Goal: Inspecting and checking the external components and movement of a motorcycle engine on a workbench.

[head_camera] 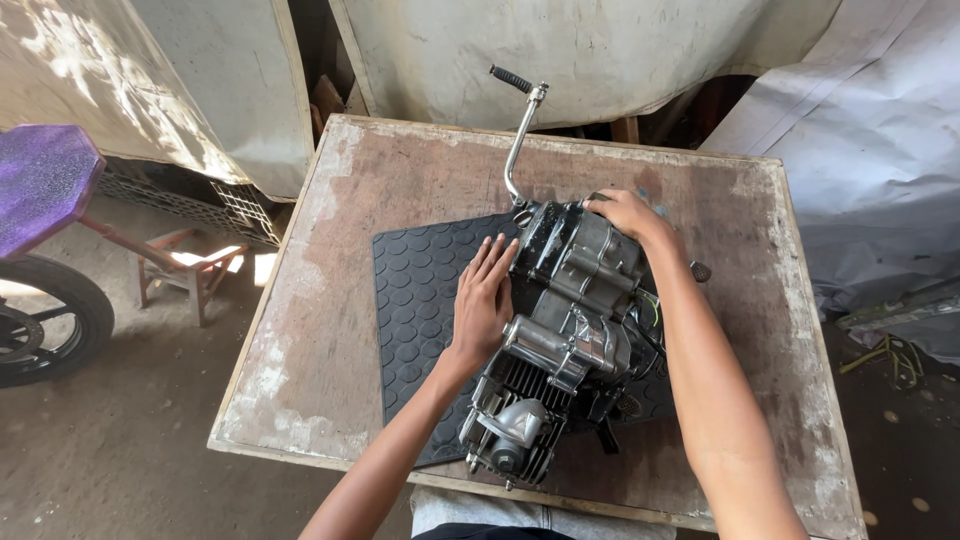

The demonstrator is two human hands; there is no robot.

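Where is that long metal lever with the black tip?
The kick lever sticks up from the far end of the engine, above the black rubber mat, just left of the right hand.

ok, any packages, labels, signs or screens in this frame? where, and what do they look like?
None visible: no package, label, sign or screen.
In view: a grey and black motorcycle engine on a black studded rubber mat on a worn wooden table.
The left hand lies flat beside the engine; the right hand rests on its far end.
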